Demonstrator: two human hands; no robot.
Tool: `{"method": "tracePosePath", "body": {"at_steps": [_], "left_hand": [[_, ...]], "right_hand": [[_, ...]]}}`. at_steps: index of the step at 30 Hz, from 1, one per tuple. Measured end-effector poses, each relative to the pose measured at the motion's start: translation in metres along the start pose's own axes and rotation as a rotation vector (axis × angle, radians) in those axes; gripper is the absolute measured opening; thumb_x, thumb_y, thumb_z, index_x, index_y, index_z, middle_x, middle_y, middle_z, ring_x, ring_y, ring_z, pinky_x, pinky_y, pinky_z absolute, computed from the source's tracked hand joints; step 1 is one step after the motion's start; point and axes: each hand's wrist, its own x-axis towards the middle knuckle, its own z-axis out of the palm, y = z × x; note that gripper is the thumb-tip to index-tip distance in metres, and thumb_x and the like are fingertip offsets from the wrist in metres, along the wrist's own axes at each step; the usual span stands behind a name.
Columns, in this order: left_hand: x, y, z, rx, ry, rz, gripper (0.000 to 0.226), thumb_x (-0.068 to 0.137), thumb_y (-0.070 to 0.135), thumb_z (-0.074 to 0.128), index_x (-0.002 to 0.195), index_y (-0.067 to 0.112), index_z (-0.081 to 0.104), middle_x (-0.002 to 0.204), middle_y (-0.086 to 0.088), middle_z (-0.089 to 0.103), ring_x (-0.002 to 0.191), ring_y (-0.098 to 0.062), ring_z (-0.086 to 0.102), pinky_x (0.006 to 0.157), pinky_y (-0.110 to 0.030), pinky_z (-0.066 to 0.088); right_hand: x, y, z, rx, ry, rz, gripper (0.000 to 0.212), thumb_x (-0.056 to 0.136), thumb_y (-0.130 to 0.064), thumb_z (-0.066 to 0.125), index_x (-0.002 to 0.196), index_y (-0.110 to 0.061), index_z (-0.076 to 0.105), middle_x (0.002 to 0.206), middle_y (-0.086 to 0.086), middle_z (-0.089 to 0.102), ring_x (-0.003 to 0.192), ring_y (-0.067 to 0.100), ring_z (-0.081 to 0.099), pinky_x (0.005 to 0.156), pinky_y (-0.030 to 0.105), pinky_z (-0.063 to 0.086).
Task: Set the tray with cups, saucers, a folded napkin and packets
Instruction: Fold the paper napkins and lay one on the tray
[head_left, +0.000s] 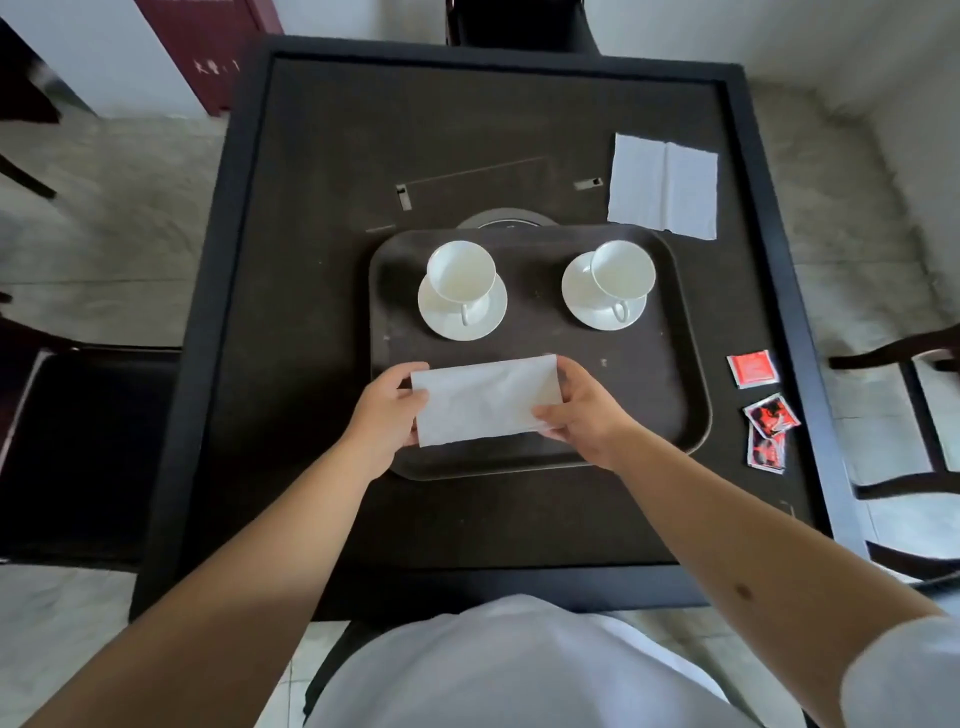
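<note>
Both hands, left (387, 410) & right (584, 410), pinch a folded napkin (485, 399) over the tray's (670, 384) near half; 2 cups on saucers sit at its far side.

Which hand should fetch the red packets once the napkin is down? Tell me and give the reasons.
Right. The three red foil packets lie on the dark table beyond the brown plastic tray's right edge, nearest the right hand. The left hand would have to cross over.

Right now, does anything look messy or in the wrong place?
Slightly: the right white cup sits off-centre on its white saucer, and the three red packets lie scattered on the black table, not on the brown tray.
</note>
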Motion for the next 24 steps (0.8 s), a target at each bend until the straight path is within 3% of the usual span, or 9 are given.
{"method": "tracePosePath", "body": {"at_steps": [3, 5, 7, 9, 11, 15, 19, 24], "left_hand": [[0.007, -0.008, 0.000, 0.095, -0.028, 0.012, 0.061, 0.092, 0.007, 0.062, 0.141, 0.037, 0.043, 0.121, 0.004, 0.064, 0.096, -0.016, 0.068, 0.069, -0.034, 0.059], [0.010, -0.013, -0.001, 0.274, 0.004, 0.066, 0.072, 0.090, 0.007, 0.065, 0.147, 0.040, 0.035, 0.130, 0.005, 0.054, 0.103, -0.017, 0.062, 0.073, -0.033, 0.058], [0.012, -0.018, -0.001, 0.374, 0.040, 0.116, 0.077, 0.088, 0.005, 0.065, 0.148, 0.040, 0.033, 0.136, 0.004, 0.050, 0.097, -0.015, 0.062, 0.077, -0.033, 0.057], [0.012, -0.021, 0.000, 0.442, 0.066, 0.156, 0.077, 0.088, 0.004, 0.063, 0.149, 0.039, 0.032, 0.141, 0.005, 0.046, 0.093, -0.012, 0.060, 0.079, -0.029, 0.052], [0.013, -0.023, 0.000, 0.489, 0.098, 0.179, 0.076, 0.089, 0.002, 0.062, 0.149, 0.038, 0.032, 0.143, 0.005, 0.043, 0.096, -0.013, 0.059, 0.077, -0.025, 0.048], [0.011, -0.025, -0.003, 0.521, 0.115, 0.218, 0.071, 0.091, -0.003, 0.056, 0.149, 0.031, 0.035, 0.144, 0.002, 0.040, 0.095, -0.012, 0.059, 0.074, -0.020, 0.048], [0.006, -0.029, -0.009, 0.616, 0.091, 0.250, 0.066, 0.092, -0.002, 0.055, 0.149, 0.024, 0.034, 0.144, 0.001, 0.036, 0.092, -0.010, 0.056, 0.080, -0.021, 0.044], [-0.004, -0.039, -0.009, 0.772, 0.045, 0.283, 0.056, 0.094, 0.000, 0.056, 0.146, 0.015, 0.041, 0.145, -0.001, 0.037, 0.100, -0.012, 0.055, 0.093, -0.027, 0.048]], "right_hand": [[0.007, 0.009, 0.005, -0.210, 0.142, -0.003, 0.074, 0.081, 0.007, 0.067, 0.141, -0.029, 0.041, 0.128, -0.003, 0.058, 0.114, 0.023, 0.059, 0.081, 0.040, 0.060], [0.010, 0.014, 0.008, -0.396, 0.188, 0.013, 0.082, 0.082, 0.001, 0.070, 0.147, -0.032, 0.032, 0.126, -0.004, 0.057, 0.107, 0.022, 0.060, 0.076, 0.035, 0.061], [0.010, 0.019, 0.012, -0.553, 0.214, 0.013, 0.085, 0.086, -0.008, 0.070, 0.150, -0.037, 0.022, 0.127, -0.005, 0.053, 0.102, 0.021, 0.061, 0.074, 0.033, 0.061], [0.009, 0.023, 0.015, -0.657, 0.236, -0.058, 0.085, 0.088, -0.020, 0.069, 0.150, -0.039, 0.015, 0.134, -0.004, 0.050, 0.110, 0.022, 0.058, 0.087, 0.039, 0.057], [0.006, 0.029, 0.017, -0.705, 0.257, -0.131, 0.082, 0.088, -0.028, 0.068, 0.148, -0.042, 0.014, 0.140, -0.005, 0.045, 0.114, 0.020, 0.054, 0.093, 0.035, 0.050], [-0.002, 0.043, 0.014, -0.896, 0.217, -0.134, 0.070, 0.091, -0.015, 0.065, 0.149, -0.029, 0.028, 0.150, -0.005, 0.030, 0.096, 0.009, 0.058, 0.084, 0.023, 0.048], [-0.006, 0.049, 0.013, -1.059, 0.184, -0.131, 0.046, 0.093, -0.016, 0.064, 0.135, -0.020, 0.046, 0.153, -0.004, 0.023, 0.109, 0.020, 0.057, 0.090, 0.028, 0.050], [-0.012, 0.046, 0.012, -1.131, 0.184, -0.151, 0.029, 0.093, -0.021, 0.063, 0.120, -0.018, 0.053, 0.152, -0.004, 0.024, 0.105, 0.023, 0.058, 0.078, 0.026, 0.046]]}}
